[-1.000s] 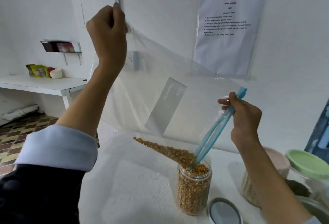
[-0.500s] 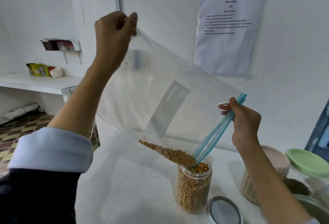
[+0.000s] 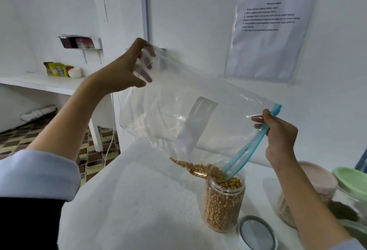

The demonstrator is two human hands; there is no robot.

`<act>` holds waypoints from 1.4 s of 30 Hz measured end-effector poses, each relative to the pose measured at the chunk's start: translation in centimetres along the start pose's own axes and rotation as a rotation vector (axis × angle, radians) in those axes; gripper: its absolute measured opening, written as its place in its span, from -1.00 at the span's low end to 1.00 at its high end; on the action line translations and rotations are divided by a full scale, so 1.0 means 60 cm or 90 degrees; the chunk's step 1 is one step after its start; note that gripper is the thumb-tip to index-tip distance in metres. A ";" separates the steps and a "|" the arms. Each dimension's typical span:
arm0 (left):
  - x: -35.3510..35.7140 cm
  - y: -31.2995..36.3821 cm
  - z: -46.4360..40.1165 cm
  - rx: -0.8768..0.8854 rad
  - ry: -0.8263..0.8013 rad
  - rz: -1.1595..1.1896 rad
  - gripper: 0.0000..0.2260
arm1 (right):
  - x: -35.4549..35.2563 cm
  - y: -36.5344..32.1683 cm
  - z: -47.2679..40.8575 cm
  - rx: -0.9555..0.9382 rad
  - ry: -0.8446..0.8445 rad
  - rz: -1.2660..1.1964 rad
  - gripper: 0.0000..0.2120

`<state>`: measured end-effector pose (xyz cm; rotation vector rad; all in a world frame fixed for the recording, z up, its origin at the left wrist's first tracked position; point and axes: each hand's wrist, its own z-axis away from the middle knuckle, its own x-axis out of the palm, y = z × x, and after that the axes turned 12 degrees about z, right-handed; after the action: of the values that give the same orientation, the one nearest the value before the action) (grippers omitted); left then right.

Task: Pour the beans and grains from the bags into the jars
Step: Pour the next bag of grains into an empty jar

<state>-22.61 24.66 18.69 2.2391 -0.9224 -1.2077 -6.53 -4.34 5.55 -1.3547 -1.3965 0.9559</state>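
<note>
The left hand pinched the clear plastic zip bag's raised corner, tipping golden kernels downhill. Below it, the right hand gripped the blue zip seal, funnelling them into the clear plastic jar.

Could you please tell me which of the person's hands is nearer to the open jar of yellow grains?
The right. The right hand pinches the bag's blue zip strip just above and right of the jar; the left hand grips the bag at its raised far corner, high up to the left.
</note>
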 end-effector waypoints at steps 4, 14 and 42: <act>0.000 -0.030 0.010 -0.007 0.095 0.078 -0.53 | 0.003 0.004 -0.003 0.002 -0.007 -0.011 -0.77; 0.029 -0.098 0.025 -0.080 0.232 0.007 -0.92 | 0.018 0.035 -0.008 0.008 0.010 -0.011 -0.72; 0.387 -0.232 0.095 -0.960 0.180 1.065 -0.36 | 0.035 0.020 0.005 -0.030 -0.196 -0.166 -0.83</act>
<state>-13.33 16.99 -6.19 0.0785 -0.8124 -0.3068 -6.42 -2.10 4.55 -1.0545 -1.7893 0.9874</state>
